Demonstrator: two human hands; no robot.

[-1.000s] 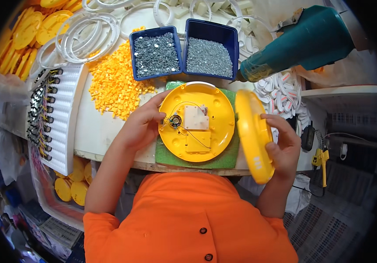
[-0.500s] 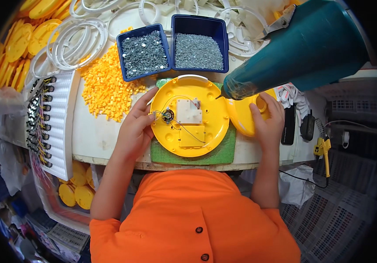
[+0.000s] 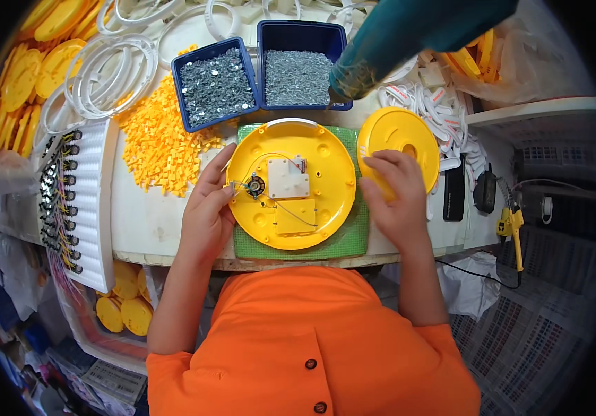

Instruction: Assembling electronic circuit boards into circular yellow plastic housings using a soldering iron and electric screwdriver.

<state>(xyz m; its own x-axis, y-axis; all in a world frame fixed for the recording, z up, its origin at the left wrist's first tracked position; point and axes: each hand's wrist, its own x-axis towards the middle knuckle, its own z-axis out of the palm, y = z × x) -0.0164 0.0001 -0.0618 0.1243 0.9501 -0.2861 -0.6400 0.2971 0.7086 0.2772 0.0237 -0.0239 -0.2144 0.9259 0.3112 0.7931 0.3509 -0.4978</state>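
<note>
A round yellow housing (image 3: 334, 201) lies open-faced on a green mat (image 3: 361, 236), with a white block (image 3: 285, 179), thin wires and a small round black part (image 3: 256, 184) inside. My left hand (image 3: 208, 213) grips its left rim, the thumb by the small wired piece at the edge. To the right sits a second yellow disc (image 3: 419, 132) with a round hole. Over this disc's lower left part is my right hand (image 3: 400, 197), its fingers bent and thumb apart. Whether the fingertips touch the disc I cannot tell.
A teal power driver (image 3: 395, 41) hangs above the back right. Two blue bins (image 3: 180, 100) of small metal parts stand behind the mat. Yellow clips (image 3: 156, 142) are heaped left, near a white foam tray (image 3: 97, 208). White cable bundles (image 3: 443, 114) and a black phone-like slab (image 3: 454, 194) lie right.
The teal driver has swung up and away from the housing. The second disc has shifted away from me, and my right hand has moved left off its middle. My left hand keeps its hold.
</note>
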